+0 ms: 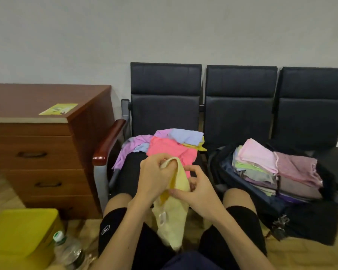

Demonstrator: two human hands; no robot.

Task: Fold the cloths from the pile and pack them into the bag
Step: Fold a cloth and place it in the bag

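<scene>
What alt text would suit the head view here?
Both hands, left hand and right hand, grip a pale yellow terry cloth above the knees. Behind, a loose pile of coloured cloths lies on a black seat; folded cloths fill an open dark bag alongside.

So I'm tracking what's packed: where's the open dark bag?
In the head view, the open dark bag lies right of centre on the middle seat, beside the loose cloth pile.

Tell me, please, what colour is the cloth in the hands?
Pale yellow cloth, seen in the head view.
</scene>
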